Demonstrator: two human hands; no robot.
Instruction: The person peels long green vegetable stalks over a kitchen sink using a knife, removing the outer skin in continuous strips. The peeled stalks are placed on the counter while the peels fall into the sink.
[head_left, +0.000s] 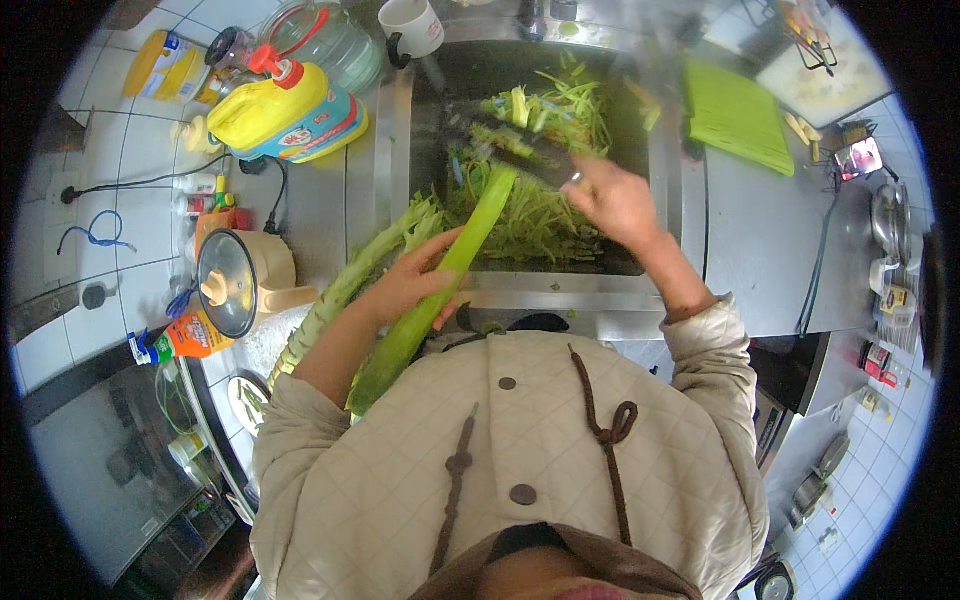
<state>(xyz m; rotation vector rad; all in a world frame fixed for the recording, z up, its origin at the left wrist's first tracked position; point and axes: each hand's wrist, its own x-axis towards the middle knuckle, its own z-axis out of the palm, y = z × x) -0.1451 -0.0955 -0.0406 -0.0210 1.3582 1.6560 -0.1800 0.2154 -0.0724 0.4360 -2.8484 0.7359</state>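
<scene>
My left hand (420, 277) grips a long green stem (480, 217), probably celtuce, around its middle. It slants from my jacket up over the steel sink (555, 291). In my right hand (619, 199) is a dark-bladed knife (536, 159), blurred by motion. Its blade lies across the stem's far end, and I cannot tell whether they touch. Green peelings (540, 229) are heaped in the sink below. Beside my left forearm leans another stem (349, 274), paler, with leaf scars along it; the forearm hides part of it.
Left of the sink stand a yellow detergent jug (262, 112), an electric pot with a glass lid (229, 285) and an orange spray bottle (196, 335). A white mug (412, 26) is behind the sink. On the right counter lie a green cutting board (735, 112) and a lit phone (859, 159).
</scene>
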